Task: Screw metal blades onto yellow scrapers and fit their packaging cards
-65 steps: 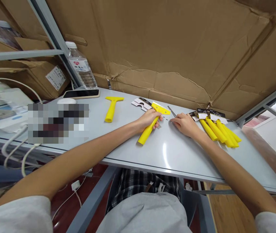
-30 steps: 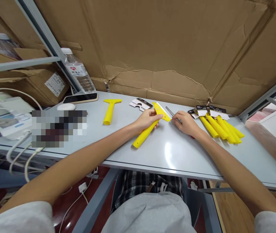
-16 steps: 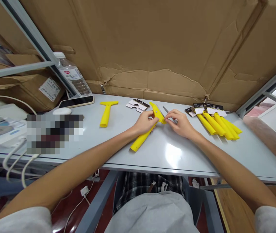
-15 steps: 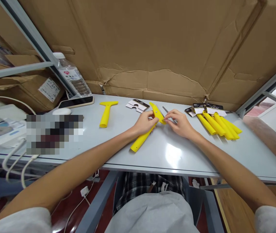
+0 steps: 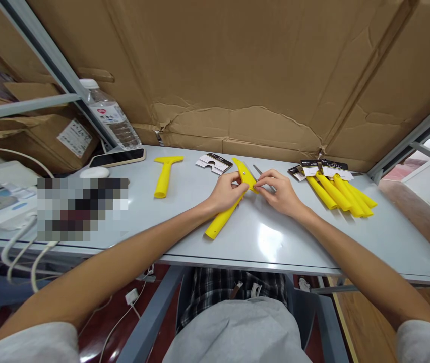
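Observation:
My left hand (image 5: 227,193) is closed round a yellow T-shaped scraper (image 5: 220,223), where its handle meets its head. The handle slants down toward the front edge, and a small screw shows in the head. My right hand (image 5: 281,194) is closed in a pinch at the right end of that head; whatever sits between the fingertips is too small to make out. A thin grey metal strip (image 5: 257,170) runs beneath the right fingers, and I cannot tell if they hold it. Another yellow scraper (image 5: 165,176) lies to the left, apart from both hands.
Several yellow scraper handles (image 5: 335,194) with black-and-white cards (image 5: 335,169) lie at the right. A cut-out card (image 5: 213,163) is behind my left hand. Left are a phone (image 5: 118,157), a water bottle (image 5: 112,121), a white mouse (image 5: 94,173) and cables (image 5: 6,252). Cardboard (image 5: 237,75) walls the back.
The held scraper's handle end has shifted slightly right and toward the front edge. Both hands keep nearly the same place and grip.

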The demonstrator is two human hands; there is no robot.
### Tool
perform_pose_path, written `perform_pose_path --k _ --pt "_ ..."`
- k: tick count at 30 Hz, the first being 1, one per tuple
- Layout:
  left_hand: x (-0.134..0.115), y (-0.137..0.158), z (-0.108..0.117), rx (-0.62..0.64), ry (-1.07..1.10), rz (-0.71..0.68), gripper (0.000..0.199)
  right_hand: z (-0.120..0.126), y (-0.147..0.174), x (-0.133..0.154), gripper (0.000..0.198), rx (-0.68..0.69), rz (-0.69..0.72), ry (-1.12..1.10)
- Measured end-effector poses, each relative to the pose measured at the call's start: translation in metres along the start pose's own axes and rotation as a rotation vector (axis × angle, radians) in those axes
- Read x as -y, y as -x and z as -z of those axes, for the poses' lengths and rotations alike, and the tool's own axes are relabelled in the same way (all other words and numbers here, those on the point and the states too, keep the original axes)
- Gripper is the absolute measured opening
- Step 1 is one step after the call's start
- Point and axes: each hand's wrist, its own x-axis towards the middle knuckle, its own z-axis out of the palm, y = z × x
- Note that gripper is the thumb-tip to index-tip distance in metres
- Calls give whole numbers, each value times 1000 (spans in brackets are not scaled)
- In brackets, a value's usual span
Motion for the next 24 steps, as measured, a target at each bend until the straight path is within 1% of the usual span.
perform_pose_path --k 12,19,24 --pt "-4 1 -2 5 -6 4 9 -2 2 1 13 12 -34 31" --pt "-4 1 -2 6 -8 -16 12 -2 2 3 13 -11 -88 10" --pt "-2 1 -2 9 -3 -19 13 -2 2 3 14 -2 -91 0"
